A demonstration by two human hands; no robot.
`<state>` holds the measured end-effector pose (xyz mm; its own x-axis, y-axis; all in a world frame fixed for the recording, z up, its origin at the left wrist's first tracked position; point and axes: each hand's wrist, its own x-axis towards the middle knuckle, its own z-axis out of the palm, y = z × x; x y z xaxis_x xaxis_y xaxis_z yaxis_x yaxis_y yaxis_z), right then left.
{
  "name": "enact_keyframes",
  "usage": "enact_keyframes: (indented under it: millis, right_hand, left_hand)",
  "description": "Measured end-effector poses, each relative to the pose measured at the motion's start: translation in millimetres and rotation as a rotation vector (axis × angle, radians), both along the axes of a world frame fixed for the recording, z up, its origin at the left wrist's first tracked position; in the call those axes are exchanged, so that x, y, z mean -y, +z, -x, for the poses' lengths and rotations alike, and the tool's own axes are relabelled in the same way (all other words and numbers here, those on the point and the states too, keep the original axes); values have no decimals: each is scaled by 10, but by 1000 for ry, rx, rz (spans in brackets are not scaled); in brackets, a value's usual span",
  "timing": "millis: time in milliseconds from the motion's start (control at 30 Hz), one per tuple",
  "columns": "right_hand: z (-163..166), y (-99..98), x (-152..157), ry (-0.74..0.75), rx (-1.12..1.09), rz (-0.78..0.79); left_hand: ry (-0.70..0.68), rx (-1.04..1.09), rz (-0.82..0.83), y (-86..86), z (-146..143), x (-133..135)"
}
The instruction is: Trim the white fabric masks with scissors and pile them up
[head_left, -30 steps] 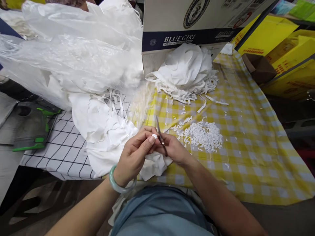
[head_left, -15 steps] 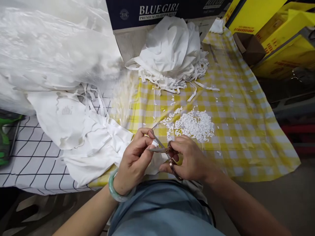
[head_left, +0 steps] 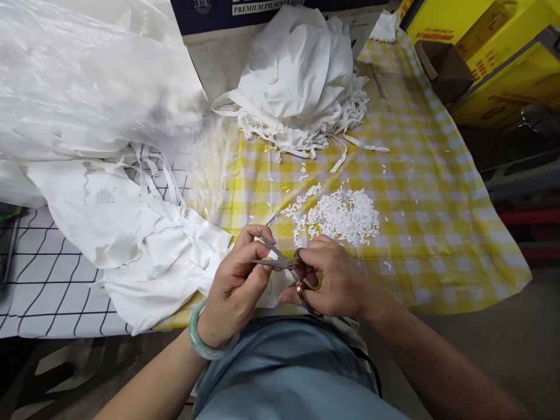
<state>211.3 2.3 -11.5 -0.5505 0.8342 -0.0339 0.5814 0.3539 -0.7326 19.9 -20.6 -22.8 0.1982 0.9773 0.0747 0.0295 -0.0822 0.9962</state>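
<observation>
My right hand [head_left: 330, 274] holds a pair of scissors [head_left: 289, 264] by its bronze-coloured handles, the blades parted and pointing left. My left hand [head_left: 240, 280], with a green bangle [head_left: 202, 338] at the wrist, pinches a piece of white fabric [head_left: 272, 291] between thumb and fingers. A small white end of it shows by the parted blades; most of the piece is hidden behind the hands. Just beyond my hands lies a heap of small white clippings [head_left: 345, 216]. To the left, white garments with straps [head_left: 161, 251] lie loosely spread.
A pile of white strapped garments [head_left: 293, 81] leans against a dark-blue and white carton [head_left: 219, 61]. Clear plastic wrapping [head_left: 87, 76] covers the back left. A yellow checked cloth [head_left: 437, 233] drapes the table's right side. Yellow boxes [head_left: 503, 76] and a small brown carton [head_left: 444, 70] stand at the back right.
The view has shifted slightly, so the objects on the table sit a little higher and further left. Both hands keep nearly the same pose, with the scissors' blades spread somewhat wider.
</observation>
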Motion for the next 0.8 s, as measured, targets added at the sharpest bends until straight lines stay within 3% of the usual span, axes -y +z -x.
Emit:
enact_keyframes:
  millis: [533,800]
  right_hand:
    - [-58,-35,22,-12,-5,-9]
    - [-178,-80,34,-31,19,-95]
  left_hand:
    - [-18,24,-61,-39,-44,-22]
    - [-72,-39,-119,-43,-111,-73]
